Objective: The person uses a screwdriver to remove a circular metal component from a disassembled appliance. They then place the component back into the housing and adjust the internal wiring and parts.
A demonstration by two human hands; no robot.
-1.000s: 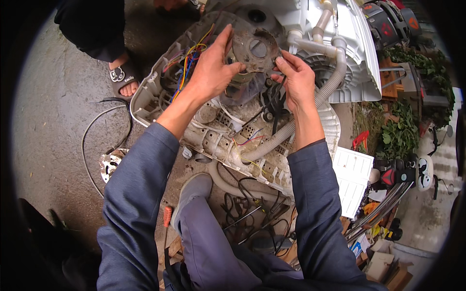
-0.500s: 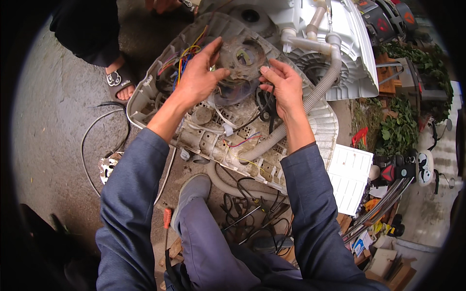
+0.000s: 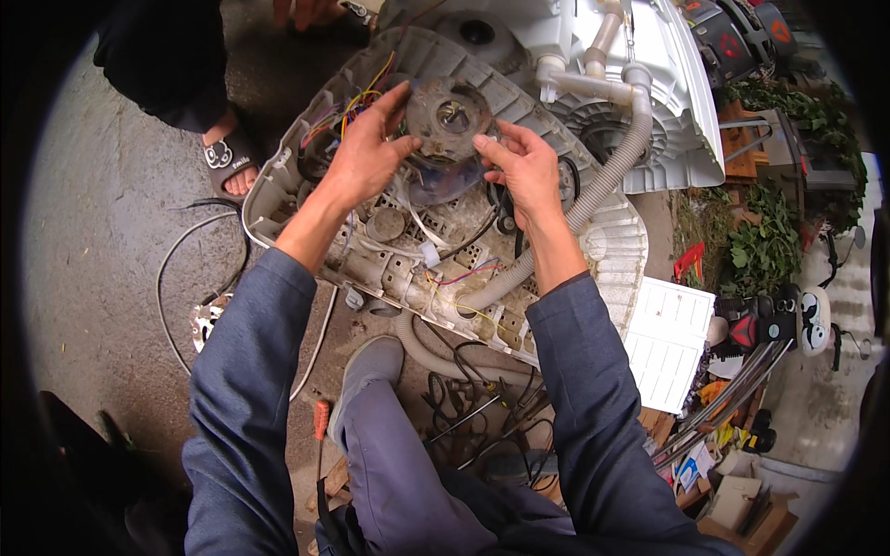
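Observation:
Between my hands is a round, dirt-stained grey disc with a hole in its middle. My left hand grips its left edge, thumb toward me. At the right edge, my right hand pinches the rim with thumb and fingers. Under the disc, a translucent bowl-like part is partly hidden. Both are over a dirty white plastic machine base with ribbed walls and perforated panels. Coloured wires run along the base's left side, and a black cable curves below my right hand.
A grey corrugated hose crosses the base to a white tub. Loose dark cables lie near my shoe. A red-handled screwdriver is on the ground. Another person's sandalled foot stands at left; planks and clutter lie right.
The disc has shifted slightly left and toward me, and its face shows more plainly. My right hand has moved left with it; my left hand has moved slightly left.

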